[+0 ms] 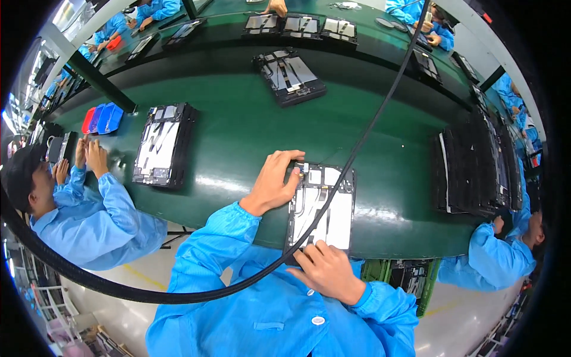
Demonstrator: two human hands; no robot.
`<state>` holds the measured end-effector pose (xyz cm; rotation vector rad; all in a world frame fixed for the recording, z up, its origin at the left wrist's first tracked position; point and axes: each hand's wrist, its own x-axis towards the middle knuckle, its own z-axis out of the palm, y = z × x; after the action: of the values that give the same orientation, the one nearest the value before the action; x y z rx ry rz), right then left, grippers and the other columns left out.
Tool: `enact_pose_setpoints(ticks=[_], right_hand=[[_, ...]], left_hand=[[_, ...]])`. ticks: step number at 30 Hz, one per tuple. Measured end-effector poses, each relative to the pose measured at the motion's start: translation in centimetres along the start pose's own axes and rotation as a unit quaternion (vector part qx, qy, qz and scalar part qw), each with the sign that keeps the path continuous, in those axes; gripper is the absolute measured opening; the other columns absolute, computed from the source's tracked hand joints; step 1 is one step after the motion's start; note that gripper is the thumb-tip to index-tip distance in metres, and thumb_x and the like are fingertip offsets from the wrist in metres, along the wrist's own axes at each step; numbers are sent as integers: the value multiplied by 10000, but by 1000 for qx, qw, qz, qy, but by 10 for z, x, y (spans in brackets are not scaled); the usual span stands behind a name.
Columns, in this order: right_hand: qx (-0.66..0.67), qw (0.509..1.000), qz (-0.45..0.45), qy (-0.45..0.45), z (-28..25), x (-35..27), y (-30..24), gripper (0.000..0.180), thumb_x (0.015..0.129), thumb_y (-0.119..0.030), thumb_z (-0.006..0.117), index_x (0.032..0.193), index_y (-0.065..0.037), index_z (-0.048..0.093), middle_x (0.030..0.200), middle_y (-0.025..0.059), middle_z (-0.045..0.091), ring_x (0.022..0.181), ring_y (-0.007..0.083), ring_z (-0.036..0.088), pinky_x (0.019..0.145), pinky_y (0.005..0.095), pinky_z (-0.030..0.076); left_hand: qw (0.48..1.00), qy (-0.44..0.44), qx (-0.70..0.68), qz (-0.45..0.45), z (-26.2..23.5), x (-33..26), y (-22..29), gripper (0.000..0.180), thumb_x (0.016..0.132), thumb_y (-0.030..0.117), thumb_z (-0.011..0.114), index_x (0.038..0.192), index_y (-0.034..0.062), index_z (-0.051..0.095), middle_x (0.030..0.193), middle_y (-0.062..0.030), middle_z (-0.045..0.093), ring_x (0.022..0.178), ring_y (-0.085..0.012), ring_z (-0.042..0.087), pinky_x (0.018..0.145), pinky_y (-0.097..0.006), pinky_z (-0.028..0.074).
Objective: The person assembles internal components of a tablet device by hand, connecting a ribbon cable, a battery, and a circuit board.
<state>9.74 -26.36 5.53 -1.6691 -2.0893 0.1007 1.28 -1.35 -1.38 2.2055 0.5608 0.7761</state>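
An opened tablet (324, 205) lies on the green table right in front of me, its inner side up, with pale battery panels and dark ribbon cables showing. My left hand (272, 183) is bent around the tablet's upper left corner, thumb and forefinger closed at a small part there. At the near end, my right hand (329, 272) has its fingers curled over the lower edge, and its thumb sits lower, apart from them. Part of the tablet's near end is hidden under that hand. A black cable (262, 275) passes across the view, in front of the tablet.
Stacked opened tablets stand at left (157, 146), far middle (289, 76) and right (470, 166). Blue and red bins (107, 118) sit by a co-worker (95, 208) at left. Another person (499, 250) is at right. A green crate (428, 285) is below the table's edge. Beyond runs a raised shelf (226, 47).
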Motion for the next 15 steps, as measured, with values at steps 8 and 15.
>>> enact_pose_setpoints(ticks=[8,15], right_hand=[[61,985,52,150,-6,82,118,280,833,-80,754,1113,-78,753,1205,147,663,1163,366,617,922,497,517],[147,980,86,102,29,97,160,255,890,-127,771,1128,-38,743,1097,119,680,1054,339,632,931,442,502]], left_hand=[[992,-94,-84,-15,-23,-5,8,878,816,39,691,1650,72,418,1520,-173,633,1464,-382,526,1282,-492,361],[980,-180,-83,8,-30,0,-5,950,833,53,741,1700,104,357,1663,-173,498,1575,-414,412,1381,-594,120]])
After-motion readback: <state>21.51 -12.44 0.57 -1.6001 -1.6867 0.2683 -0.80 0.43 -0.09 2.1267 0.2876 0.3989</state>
